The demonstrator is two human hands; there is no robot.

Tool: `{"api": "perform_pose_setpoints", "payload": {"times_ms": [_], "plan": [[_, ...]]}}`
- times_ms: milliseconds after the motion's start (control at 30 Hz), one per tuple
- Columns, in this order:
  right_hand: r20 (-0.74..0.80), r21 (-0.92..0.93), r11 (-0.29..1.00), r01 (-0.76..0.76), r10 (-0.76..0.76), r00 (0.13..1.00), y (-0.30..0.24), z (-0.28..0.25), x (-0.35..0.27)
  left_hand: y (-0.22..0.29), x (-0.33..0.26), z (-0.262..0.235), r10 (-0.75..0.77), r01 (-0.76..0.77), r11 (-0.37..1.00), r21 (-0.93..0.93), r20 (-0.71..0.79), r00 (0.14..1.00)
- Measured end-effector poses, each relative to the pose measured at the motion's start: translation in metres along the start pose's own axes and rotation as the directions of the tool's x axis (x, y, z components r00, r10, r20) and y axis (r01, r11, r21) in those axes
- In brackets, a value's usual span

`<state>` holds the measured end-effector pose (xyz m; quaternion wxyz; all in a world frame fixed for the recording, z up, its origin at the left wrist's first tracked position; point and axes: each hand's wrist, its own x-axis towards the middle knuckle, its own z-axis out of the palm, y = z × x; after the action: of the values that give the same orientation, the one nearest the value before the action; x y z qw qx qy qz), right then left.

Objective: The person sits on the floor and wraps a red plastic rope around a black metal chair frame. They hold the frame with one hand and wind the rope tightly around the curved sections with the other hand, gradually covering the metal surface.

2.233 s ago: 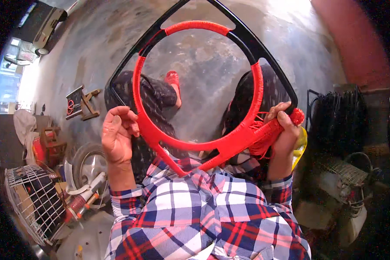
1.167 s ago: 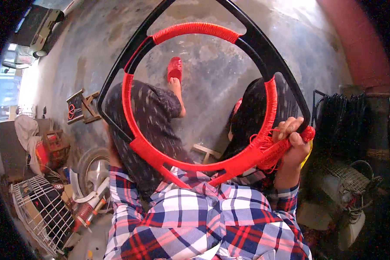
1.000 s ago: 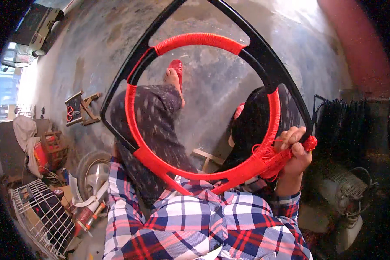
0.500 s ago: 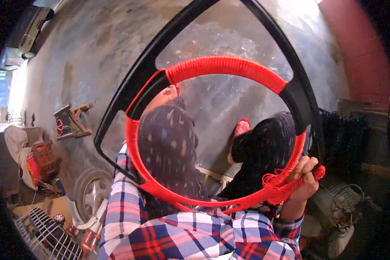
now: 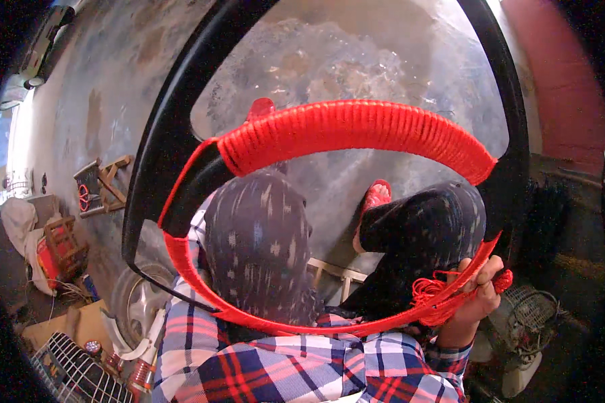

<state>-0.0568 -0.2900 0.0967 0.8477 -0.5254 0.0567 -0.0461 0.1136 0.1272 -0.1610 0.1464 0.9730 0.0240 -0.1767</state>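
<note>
A black frame [image 5: 160, 134] with curved sides and an oval ring stands tilted in front of me, its lower edge at my lap. Tightly wound red cord [image 5: 356, 127] covers the ring's far arc; along the near arc it lies thinner and smoother. Black still shows on the ring's left and right. My right hand [image 5: 480, 299] is closed around a bundle of loose red cord [image 5: 433, 300] at the ring's right side, its fingers against the ring. My left sleeve [image 5: 191, 322] runs behind the ring's left side, and the left hand is hidden behind the frame.
My knees show through the ring, with a red slipper [image 5: 378, 193] on the floor beyond. On the left are a small wooden stand [image 5: 102, 187], a wheel [image 5: 141, 299] and a white wire rack [image 5: 81, 376]. A caged fan [image 5: 528, 312] stands at right.
The frame has tilted and come closer, its wound arc shifting lower. Fingers that showed at the ring's upper left are now hidden. My right hand keeps its hold near the same spot.
</note>
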Motion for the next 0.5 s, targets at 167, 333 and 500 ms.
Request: {"api": "perform_pose_setpoints", "payload": {"times_ms": [167, 333, 500], "plan": [[-0.034, -0.023, 1.000, 0.006, -0.007, 0.999, 0.001, 0.000, -0.002, 0.002, 0.002, 0.000, 0.012, -0.012, 1.000, 0.012, 0.033, 0.999], [-0.054, -0.059, 0.998, 0.009, -0.012, 0.998, 0.000, 0.006, 0.004, 0.000, -0.003, -0.005, -0.010, 0.010, 1.000, 0.013, 0.019, 1.000], [-0.060, -0.067, 0.997, 0.048, -0.052, 0.997, 0.003, 0.012, 0.003, 0.007, -0.002, -0.010, 0.003, -0.004, 1.000, 0.021, 0.037, 0.999]]}}
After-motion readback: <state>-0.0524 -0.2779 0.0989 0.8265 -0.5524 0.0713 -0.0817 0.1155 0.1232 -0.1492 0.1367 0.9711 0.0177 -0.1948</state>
